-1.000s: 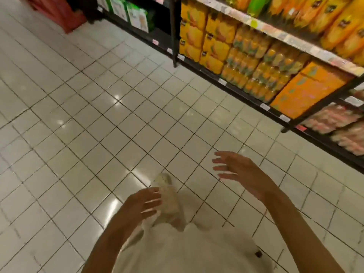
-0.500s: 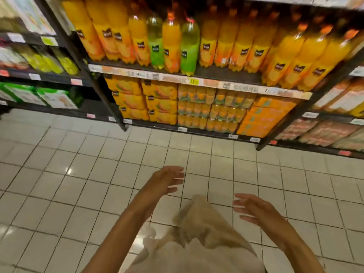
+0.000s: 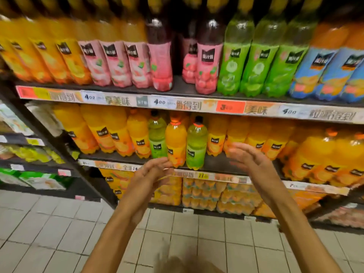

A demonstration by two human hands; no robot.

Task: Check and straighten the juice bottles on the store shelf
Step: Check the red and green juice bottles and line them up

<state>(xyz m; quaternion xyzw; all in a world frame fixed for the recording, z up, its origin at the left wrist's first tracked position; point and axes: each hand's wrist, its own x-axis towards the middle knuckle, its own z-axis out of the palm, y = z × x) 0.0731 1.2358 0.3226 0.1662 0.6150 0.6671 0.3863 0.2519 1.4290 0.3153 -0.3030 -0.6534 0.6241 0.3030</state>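
I raise my left hand and right hand, fingers loose and empty, toward the juice bottles mid-frame on the shelf; no straightening begun, I judge.

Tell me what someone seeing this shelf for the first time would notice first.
Probably the two green bottles mixed into the orange row on the middle shelf, with one orange bottle between them. Both hands are raised in front of that spot, the left hand below the orange bottle and the right hand to the right of the green one, holding nothing. Above, pink bottles stand with a gap in their row.
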